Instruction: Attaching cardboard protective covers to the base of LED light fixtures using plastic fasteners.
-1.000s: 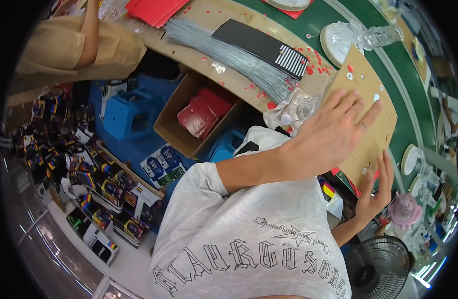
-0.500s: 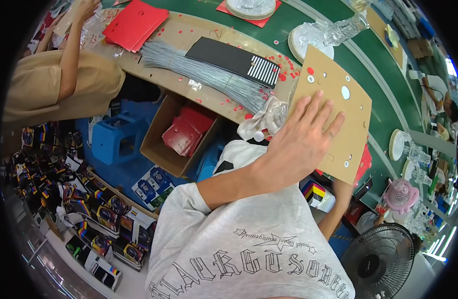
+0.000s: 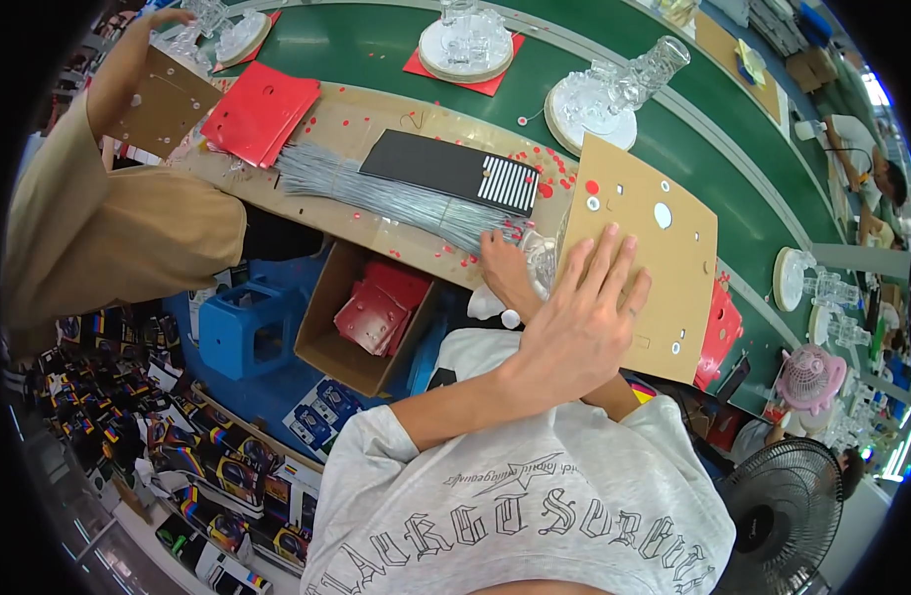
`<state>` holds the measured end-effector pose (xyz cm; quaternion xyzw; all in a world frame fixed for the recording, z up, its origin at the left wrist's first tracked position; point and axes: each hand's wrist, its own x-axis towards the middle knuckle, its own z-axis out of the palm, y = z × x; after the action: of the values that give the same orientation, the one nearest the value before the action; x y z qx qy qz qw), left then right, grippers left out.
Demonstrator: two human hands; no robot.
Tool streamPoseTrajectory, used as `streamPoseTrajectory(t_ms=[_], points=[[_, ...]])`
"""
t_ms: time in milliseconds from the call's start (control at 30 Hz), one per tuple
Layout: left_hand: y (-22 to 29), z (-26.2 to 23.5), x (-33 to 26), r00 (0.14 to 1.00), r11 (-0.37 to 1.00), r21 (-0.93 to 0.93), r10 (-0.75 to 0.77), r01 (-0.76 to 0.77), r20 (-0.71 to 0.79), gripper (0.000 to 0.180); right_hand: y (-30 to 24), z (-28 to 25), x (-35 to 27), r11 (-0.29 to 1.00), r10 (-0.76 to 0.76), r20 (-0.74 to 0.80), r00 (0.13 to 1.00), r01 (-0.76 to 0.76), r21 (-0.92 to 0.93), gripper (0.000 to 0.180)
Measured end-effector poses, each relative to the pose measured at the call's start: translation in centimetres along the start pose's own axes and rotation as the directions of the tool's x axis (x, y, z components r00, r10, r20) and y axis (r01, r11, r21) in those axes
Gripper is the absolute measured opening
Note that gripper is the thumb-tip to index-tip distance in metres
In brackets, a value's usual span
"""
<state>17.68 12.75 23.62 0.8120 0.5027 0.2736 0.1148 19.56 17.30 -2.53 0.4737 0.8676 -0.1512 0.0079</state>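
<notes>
My left hand (image 3: 589,322) lies flat on a brown cardboard sheet (image 3: 678,263) with punched holes, its fingers stretched out. Under my left forearm, my right hand (image 3: 505,266) reaches across to the ends of a bundle of thin grey wires (image 3: 386,203). Its fingers are bent together there; whatever they pinch is too small to make out. A black panel with white stripes (image 3: 425,169) rests on the wires. Beside my right wrist, clear crumpled plastic (image 3: 543,260) is partly covered by the cardboard sheet.
Red sheets (image 3: 262,114) lie on the bench, with more in a carton (image 3: 361,367) below. White discs with clear plastic parts (image 3: 594,109) stand on the green conveyor (image 3: 535,59). A co-worker's arm (image 3: 118,79) is at left; a black fan (image 3: 788,516) stands at right.
My right hand has come out from behind the cardboard sheet and crossed left beneath my left arm to the wire ends. My left hand stays flat on the sheet.
</notes>
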Motion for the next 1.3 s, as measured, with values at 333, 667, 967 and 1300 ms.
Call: streamPoseTrajectory(t_ms=[333, 667, 967, 1300], points=[[-0.4, -1.3, 0.2, 0.996, 0.996, 0.02, 0.082, -0.082, 0.024, 0.051, 2.1, -1.5, -3.9, 0.956, 0.114, -0.085, 0.99, -0.087, 0.279, 0.013], [0.3, -2.5, 1.0, 0.966, 0.996, -0.016, 0.089, -0.088, 0.244, 0.074, 3.1, -4.1, -14.0, 0.803, 0.376, -0.273, 0.885, -0.164, 0.572, 0.011], [-1.2, -2.8, 0.9, 0.918, 0.963, -0.213, 0.227, -0.163, 0.324, 0.086, 13.2, -9.9, -24.7, 0.305, 0.834, -0.096, 0.544, -0.308, 0.901, 0.02], [0.5, -3.9, 2.8, 0.792, 0.925, -0.081, 0.361, -0.371, 0.492, 0.072, 16.2, -35.4, -28.8, 0.598, 0.552, -0.828, 0.095, 0.647, 0.473, 0.016]])
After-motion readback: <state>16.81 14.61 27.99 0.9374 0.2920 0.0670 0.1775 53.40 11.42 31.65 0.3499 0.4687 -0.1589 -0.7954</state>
